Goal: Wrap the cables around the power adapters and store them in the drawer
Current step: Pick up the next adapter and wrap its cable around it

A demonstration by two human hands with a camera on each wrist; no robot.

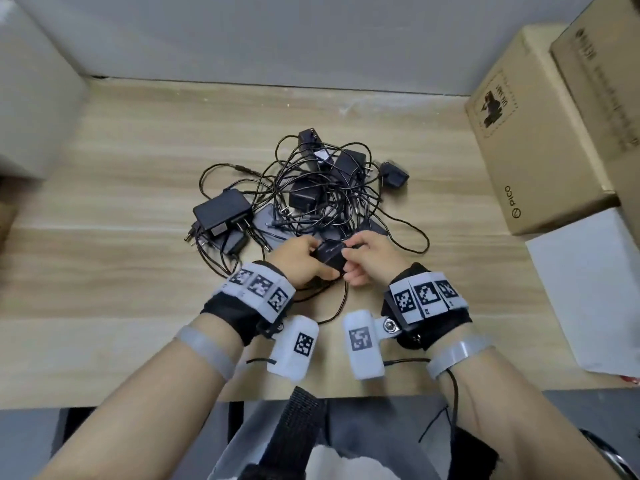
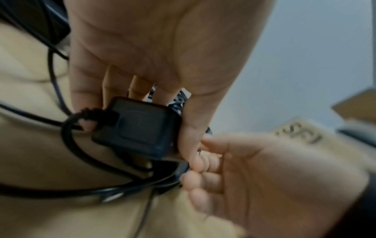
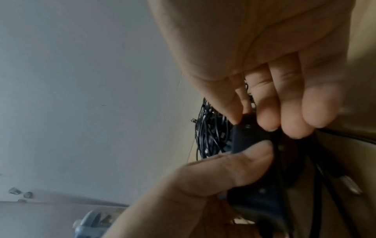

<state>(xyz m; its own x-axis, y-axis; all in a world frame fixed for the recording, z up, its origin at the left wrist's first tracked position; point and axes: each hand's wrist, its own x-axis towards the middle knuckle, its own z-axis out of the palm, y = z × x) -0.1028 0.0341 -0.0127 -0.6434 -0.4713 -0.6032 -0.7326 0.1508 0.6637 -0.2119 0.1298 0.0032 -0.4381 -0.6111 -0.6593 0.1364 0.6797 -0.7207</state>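
Note:
My left hand point(image 1: 304, 259) grips a small black power adapter point(image 1: 330, 255) just above the wooden table point(image 1: 121, 271), thumb on one side and fingers on the other. In the left wrist view the adapter point(image 2: 138, 128) shows its square face, with its black cable point(image 2: 69, 145) looping below it. My right hand point(image 1: 367, 261) pinches that cable against the adapter's right side; its fingertips point(image 3: 268, 119) curl over the black cable point(image 3: 317, 161). A tangled pile of black adapters and cables point(image 1: 311, 192) lies just beyond both hands. No drawer is in view.
Cardboard boxes point(image 1: 540, 133) stand at the table's right side, with a white box point(image 1: 588, 285) in front of them. A grey block point(image 1: 34, 91) sits at the far left. A grey wall point(image 1: 311, 36) runs behind the table. The table's front edge is near my body.

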